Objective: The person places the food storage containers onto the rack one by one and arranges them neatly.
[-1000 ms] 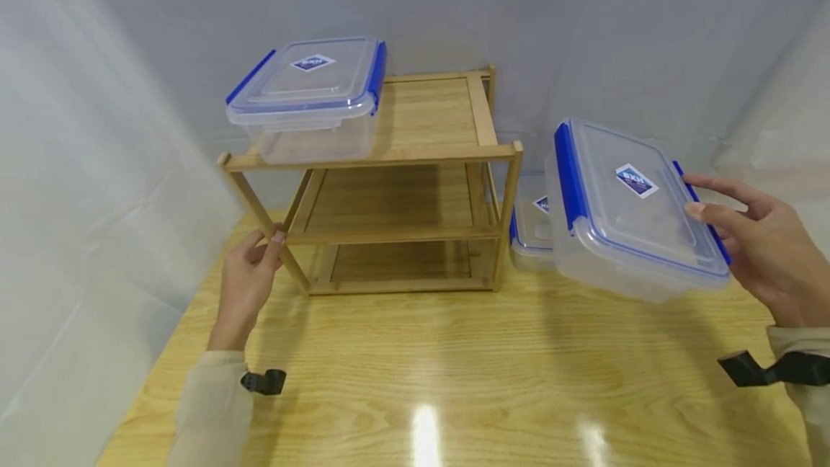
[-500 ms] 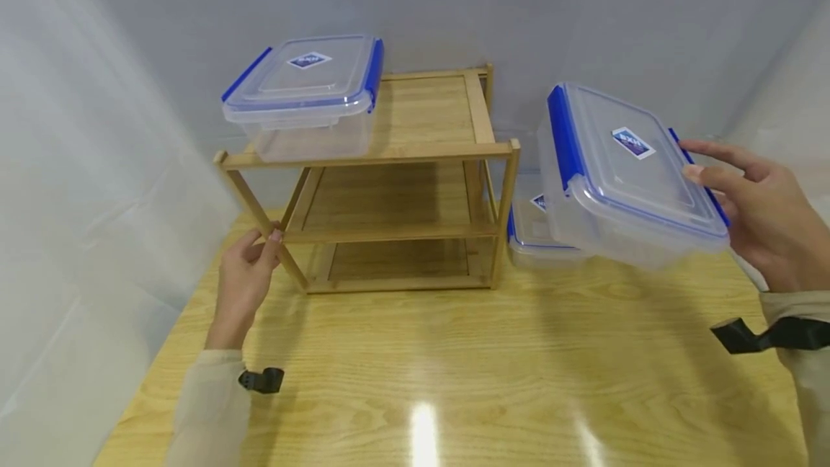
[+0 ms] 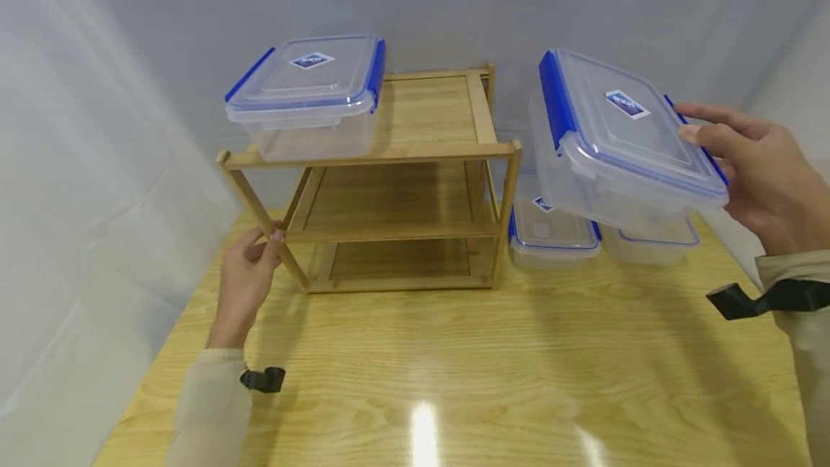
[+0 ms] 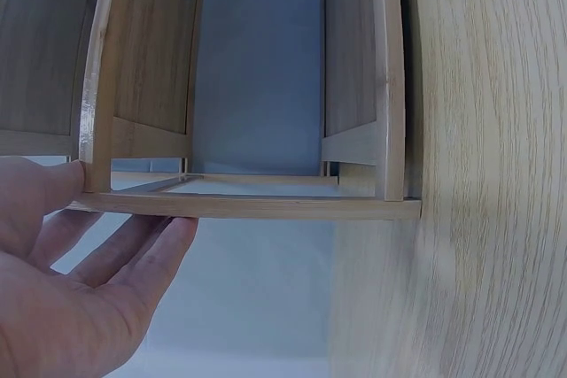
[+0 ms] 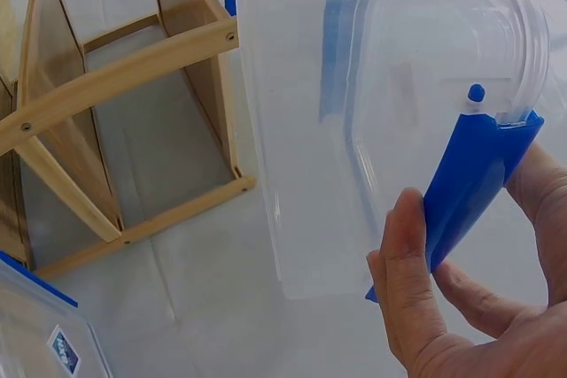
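A three-tier wooden shelf rack [image 3: 402,233] stands on the table. My left hand [image 3: 248,276] grips its left front post at the middle shelf, thumb and fingers on either side of the wood in the left wrist view. A clear plastic food container [image 3: 629,143] with a blue-clipped lid is held up in the air, tilted, right of the rack. My right hand [image 3: 772,164] pinches it by its right-hand blue clip [image 5: 483,183], thumb on the lid side and fingers beneath. Another clear container [image 3: 311,92] with blue clips sits on the left half of the top shelf.
On the table right of the rack stands a lidded container [image 3: 554,236], with one more container [image 3: 655,247] beside it, partly behind the held one. White sheeting [image 3: 441,6] hangs behind and at the sides. The wooden table [image 3: 389,366] extends in front.
My right hand has raised the held container and moved it slightly left, uncovering more of the containers on the table behind it. My left hand stays on the rack post.
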Available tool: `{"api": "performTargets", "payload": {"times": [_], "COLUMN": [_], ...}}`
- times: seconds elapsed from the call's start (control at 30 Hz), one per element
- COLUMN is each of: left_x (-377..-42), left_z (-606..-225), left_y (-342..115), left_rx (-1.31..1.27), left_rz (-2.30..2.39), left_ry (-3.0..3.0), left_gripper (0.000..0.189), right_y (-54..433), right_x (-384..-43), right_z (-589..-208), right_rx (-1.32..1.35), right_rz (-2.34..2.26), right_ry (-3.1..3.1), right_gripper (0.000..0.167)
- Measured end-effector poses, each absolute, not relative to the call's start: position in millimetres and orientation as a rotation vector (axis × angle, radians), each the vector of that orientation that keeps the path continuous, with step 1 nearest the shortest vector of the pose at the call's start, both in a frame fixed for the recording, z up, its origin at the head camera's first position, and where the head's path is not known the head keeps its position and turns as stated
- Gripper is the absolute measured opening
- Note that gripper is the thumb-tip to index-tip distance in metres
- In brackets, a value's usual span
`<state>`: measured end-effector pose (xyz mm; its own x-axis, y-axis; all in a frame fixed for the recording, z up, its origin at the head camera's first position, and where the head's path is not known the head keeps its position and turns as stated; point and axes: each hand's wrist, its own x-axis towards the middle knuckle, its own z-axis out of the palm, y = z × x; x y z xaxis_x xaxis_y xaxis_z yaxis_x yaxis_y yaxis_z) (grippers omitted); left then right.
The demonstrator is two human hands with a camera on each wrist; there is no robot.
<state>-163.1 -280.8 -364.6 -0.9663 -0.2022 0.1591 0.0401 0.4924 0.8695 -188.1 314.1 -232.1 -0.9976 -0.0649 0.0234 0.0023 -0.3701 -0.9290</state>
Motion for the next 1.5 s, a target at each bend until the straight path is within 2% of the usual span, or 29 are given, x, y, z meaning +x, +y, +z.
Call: {"api": "performTargets", "payload": {"times": [0.53,0.83,1.5], "left_x": [-164,-165,-164], "left_z": [-368,-368,-368], "left_y": [-280,-279,-281], "left_rx": [0.129,0.138,0.124], "left_rz": [-1.468,-1.458,-1.47], "left_ry": [-2.498,-2.496,-2.498], "left_gripper": [0.054,0.054,0.054], "right_y": [288,268,206], "right_x": [-217,-229,-252], "right_z": [-197,-181,-157], "right_rx": [-0.045,-0.058,-0.081], "right_rz": [-2.529,-2.448,-2.291], "right_ry": [1.705,1.731,1.907], "right_gripper": [0.033,0.04,0.039]}}
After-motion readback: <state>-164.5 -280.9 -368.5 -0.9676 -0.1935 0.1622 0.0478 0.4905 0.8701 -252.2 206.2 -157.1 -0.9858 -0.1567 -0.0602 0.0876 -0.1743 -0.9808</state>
